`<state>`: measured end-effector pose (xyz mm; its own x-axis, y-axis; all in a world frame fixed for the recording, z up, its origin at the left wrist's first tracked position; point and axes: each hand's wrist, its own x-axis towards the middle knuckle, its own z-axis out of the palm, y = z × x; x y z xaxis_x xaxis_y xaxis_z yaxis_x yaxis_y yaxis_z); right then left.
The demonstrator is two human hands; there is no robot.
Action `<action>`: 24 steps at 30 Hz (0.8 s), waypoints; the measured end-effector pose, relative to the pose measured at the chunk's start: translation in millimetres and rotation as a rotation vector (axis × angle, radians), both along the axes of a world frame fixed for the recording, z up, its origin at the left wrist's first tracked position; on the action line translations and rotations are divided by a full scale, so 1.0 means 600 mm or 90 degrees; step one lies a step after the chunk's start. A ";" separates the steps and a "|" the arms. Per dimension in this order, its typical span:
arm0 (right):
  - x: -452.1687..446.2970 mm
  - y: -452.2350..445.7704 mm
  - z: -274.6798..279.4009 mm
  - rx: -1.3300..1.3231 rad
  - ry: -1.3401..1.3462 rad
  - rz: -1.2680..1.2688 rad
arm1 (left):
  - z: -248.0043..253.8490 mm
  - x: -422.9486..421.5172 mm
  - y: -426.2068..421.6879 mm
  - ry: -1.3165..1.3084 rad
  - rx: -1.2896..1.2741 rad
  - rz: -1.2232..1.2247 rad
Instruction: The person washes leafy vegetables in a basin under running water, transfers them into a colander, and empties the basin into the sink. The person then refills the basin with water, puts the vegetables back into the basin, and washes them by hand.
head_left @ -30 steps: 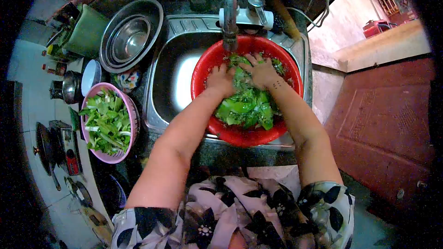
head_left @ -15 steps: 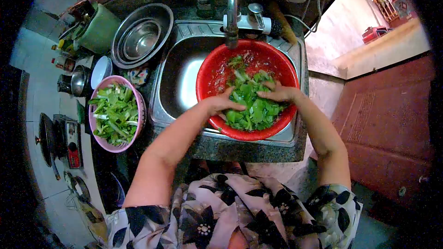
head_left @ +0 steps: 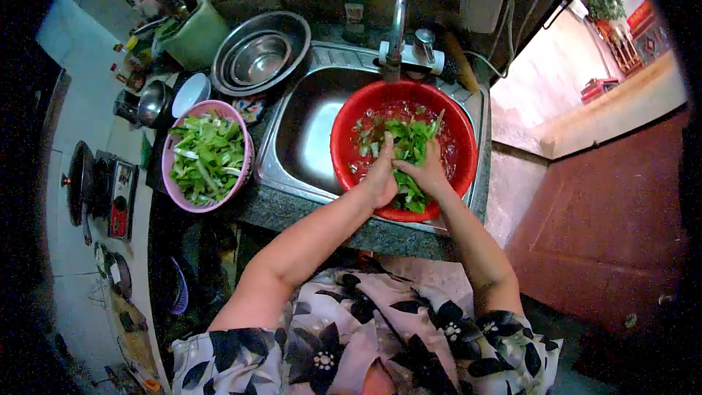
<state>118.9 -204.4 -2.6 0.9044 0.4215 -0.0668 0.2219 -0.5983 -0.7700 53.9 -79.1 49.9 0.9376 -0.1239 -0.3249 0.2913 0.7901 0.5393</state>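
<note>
A red basin (head_left: 468,148) of water sits over the right part of the sink, under the faucet (head_left: 397,29). Inside it, my left hand (head_left: 382,175) and my right hand (head_left: 426,170) are brought close together around a bunch of leafy greens (head_left: 411,135). Leaves stick out above and below my hands, and the left palm faces the right. My fingers are curved against the bunch and partly hidden by leaves. A few loose bits float in the water. More cut greens (head_left: 208,157) fill a pink basket (head_left: 248,148) on the counter to the left.
The metal sink (head_left: 292,128) shows left of the basin. Nested steel bowls (head_left: 261,58), a white bowl (head_left: 191,95) and a green container (head_left: 196,38) stand at the back left. A bottle (head_left: 355,11) is behind the sink. A brown door (head_left: 599,227) is at right.
My hands were spread over the greens; now they have come together around a smaller bunch. More water shows in the basin. The whole view has shifted, with the counter items appearing farther right.
</note>
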 end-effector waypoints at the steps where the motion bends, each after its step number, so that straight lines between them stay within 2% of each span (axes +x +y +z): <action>1: -0.012 0.008 0.062 0.109 -0.034 0.010 | 0.045 -0.007 -0.002 0.011 0.023 0.039; 4: -0.002 0.015 0.073 0.209 -0.101 -0.028 | 0.036 -0.001 0.018 -0.037 -0.150 -0.012; 8: 0.031 0.012 0.057 0.118 -0.165 -0.056 | 0.028 0.016 0.024 -0.068 -0.080 -0.051; 9: 0.021 0.016 0.074 0.189 -0.130 -0.151 | 0.056 0.018 0.021 -0.022 -0.030 -0.034; 10: 0.042 0.012 0.053 0.237 -0.167 -0.116 | 0.054 0.025 0.035 -0.071 0.226 -0.050; 12: 0.053 -0.006 0.056 0.196 -0.221 -0.120 | 0.044 0.039 0.075 -0.159 0.739 -0.076; 13: 0.040 -0.002 0.107 0.186 -0.229 -0.148 | 0.051 0.042 0.089 -0.153 0.845 -0.016; 14: 0.073 -0.018 0.047 0.246 -0.271 -0.139 | 0.044 0.051 0.100 -0.154 0.868 -0.019; 16: 0.049 -0.012 0.127 0.170 -0.239 -0.164 | 0.019 0.066 0.116 -0.158 0.913 -0.030; 17: 0.042 -0.010 0.148 0.171 -0.207 -0.175 | 0.027 0.059 0.111 -0.187 0.937 0.049; 19: 0.033 -0.006 0.171 0.175 -0.144 -0.198 | 0.021 0.068 0.119 -0.213 0.962 0.040; 20: 0.032 -0.007 0.170 0.188 -0.181 -0.192 | 0.014 0.069 0.121 -0.224 0.975 0.033; 23: 0.037 -0.021 0.153 0.218 -0.271 -0.172 | 0.003 0.080 0.107 -0.266 0.577 0.044; 24: 0.034 -0.022 0.152 0.193 -0.255 -0.176 | -0.014 0.077 0.103 -0.262 0.785 -0.078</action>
